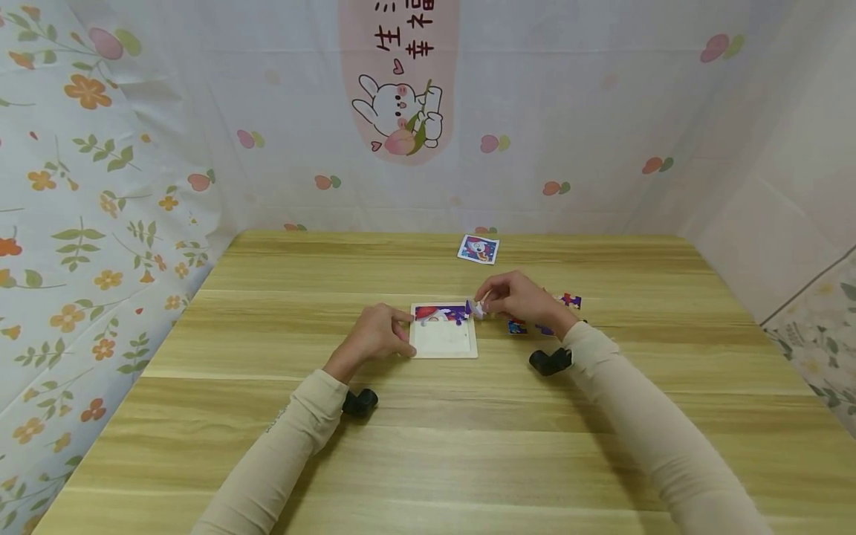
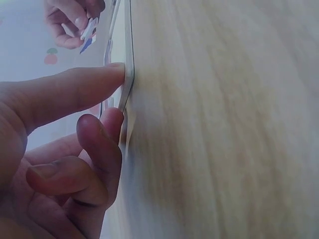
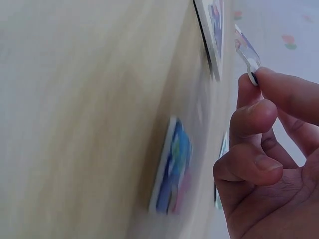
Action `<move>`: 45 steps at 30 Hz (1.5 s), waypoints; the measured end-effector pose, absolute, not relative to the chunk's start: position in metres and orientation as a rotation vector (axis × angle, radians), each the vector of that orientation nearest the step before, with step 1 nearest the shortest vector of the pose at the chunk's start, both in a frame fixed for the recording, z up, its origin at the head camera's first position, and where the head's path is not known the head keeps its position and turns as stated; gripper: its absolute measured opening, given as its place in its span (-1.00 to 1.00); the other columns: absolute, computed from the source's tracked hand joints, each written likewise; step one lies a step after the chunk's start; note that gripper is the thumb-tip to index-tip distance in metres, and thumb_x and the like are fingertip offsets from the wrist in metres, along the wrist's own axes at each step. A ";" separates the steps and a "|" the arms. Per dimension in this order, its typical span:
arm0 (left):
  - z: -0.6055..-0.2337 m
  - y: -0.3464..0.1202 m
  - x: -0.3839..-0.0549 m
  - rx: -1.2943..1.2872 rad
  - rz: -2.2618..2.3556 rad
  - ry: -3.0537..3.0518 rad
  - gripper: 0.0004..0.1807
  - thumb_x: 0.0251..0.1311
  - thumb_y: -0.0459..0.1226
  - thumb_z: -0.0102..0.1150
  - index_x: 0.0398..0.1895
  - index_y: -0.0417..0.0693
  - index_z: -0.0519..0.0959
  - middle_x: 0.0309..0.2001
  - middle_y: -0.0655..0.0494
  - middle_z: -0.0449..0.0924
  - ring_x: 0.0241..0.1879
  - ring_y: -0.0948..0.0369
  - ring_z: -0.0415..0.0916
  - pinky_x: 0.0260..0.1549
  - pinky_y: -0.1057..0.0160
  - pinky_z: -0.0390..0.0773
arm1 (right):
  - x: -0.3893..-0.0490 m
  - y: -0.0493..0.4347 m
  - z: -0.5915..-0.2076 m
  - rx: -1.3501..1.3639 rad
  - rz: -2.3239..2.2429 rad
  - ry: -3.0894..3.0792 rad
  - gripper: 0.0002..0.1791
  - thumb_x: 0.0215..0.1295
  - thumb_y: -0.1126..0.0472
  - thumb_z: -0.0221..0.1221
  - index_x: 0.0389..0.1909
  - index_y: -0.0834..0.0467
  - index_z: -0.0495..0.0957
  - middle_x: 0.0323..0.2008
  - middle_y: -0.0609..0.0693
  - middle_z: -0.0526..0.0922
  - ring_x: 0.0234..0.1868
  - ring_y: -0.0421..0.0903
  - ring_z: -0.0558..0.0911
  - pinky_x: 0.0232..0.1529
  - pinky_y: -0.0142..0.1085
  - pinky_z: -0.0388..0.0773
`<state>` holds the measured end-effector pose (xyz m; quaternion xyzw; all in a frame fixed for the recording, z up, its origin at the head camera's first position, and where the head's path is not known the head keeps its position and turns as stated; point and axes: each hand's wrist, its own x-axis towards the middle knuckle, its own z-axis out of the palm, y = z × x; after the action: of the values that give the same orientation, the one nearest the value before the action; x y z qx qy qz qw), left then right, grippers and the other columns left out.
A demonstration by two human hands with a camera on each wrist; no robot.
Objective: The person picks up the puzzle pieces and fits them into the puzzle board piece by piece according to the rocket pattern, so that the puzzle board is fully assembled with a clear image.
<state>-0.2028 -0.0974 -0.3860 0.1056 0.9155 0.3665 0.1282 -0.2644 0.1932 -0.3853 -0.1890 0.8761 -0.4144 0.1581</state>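
Observation:
A shallow white puzzle tray (image 1: 444, 340) lies on the table, with a strip of joined red, white and purple pieces (image 1: 438, 313) along its far side. My left hand (image 1: 377, 332) holds the tray at its left edge, thumb at the near corner. In the left wrist view the thumb (image 2: 94, 87) bears on the rim and other fingers curl below. Just over the tray's far right corner, my right hand (image 1: 513, 297) pinches a white-and-purple puzzle piece (image 3: 247, 55) between thumb and forefinger. The piece is tilted.
Several loose puzzle pieces (image 1: 570, 300) lie right of the tray, partly hidden under the right hand and wrist. A small square picture card (image 1: 478, 250) is near the table's back edge. A black wrist device (image 1: 361, 403) sits by the left cuff, another (image 1: 550, 362) by the right.

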 end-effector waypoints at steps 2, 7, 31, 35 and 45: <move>-0.386 -0.097 -0.203 0.305 1.064 2.660 -0.33 -0.16 -0.35 0.59 0.16 -0.21 0.63 -0.48 0.10 0.74 -0.55 0.32 0.46 -0.52 0.39 0.38 | -0.264 0.188 -0.386 -0.551 -1.197 2.488 -0.81 0.35 0.37 0.17 -0.08 0.20 0.67 -0.43 0.06 0.59 -0.55 -0.13 0.41 -0.52 -0.34 0.40; -0.386 -0.098 -0.203 0.281 1.066 2.649 -0.32 -0.16 -0.36 0.59 0.17 -0.21 0.63 -0.48 0.09 0.73 -0.54 0.32 0.46 -0.52 0.39 0.38 | -0.263 0.172 -0.386 -0.584 -1.228 2.450 -0.82 0.34 0.38 0.18 -0.11 0.21 0.68 -0.44 0.05 0.59 -0.55 -0.10 0.39 -0.51 -0.36 0.38; -0.385 -0.098 -0.205 0.324 1.033 2.658 -0.32 -0.15 -0.33 0.59 0.18 -0.22 0.62 -0.47 0.10 0.75 -0.54 0.34 0.47 -0.53 0.40 0.36 | -0.254 0.109 -0.388 -0.624 -1.140 2.453 -0.86 0.26 0.37 0.26 -0.20 0.16 0.72 -0.46 -0.05 0.57 -0.52 -0.17 0.41 -0.49 -0.40 0.36; -0.385 -0.098 -0.204 0.321 1.043 2.656 -0.32 -0.15 -0.34 0.59 0.18 -0.23 0.62 -0.48 0.10 0.76 -0.54 0.34 0.48 -0.53 0.40 0.36 | -0.252 0.102 -0.389 -0.669 -1.009 2.579 -0.86 0.20 0.37 0.28 -0.25 0.13 0.73 -0.39 0.00 0.66 -0.42 -0.17 0.47 -0.43 -0.42 0.40; -0.384 -0.098 -0.204 0.311 1.049 2.650 -0.30 -0.14 -0.34 0.58 0.20 -0.22 0.61 -0.47 0.09 0.76 -0.53 0.33 0.49 -0.53 0.40 0.35 | -0.247 0.089 -0.385 -0.735 -0.782 2.783 -0.89 0.19 0.32 0.30 -0.33 0.10 0.77 -0.35 -0.01 0.76 -0.37 -0.20 0.48 -0.35 -0.46 0.37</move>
<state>-0.2042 -0.0975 -0.3844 0.1075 0.9156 0.3624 0.1370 -0.2474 0.0887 -0.3852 -0.2456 0.9300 -0.2615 0.0794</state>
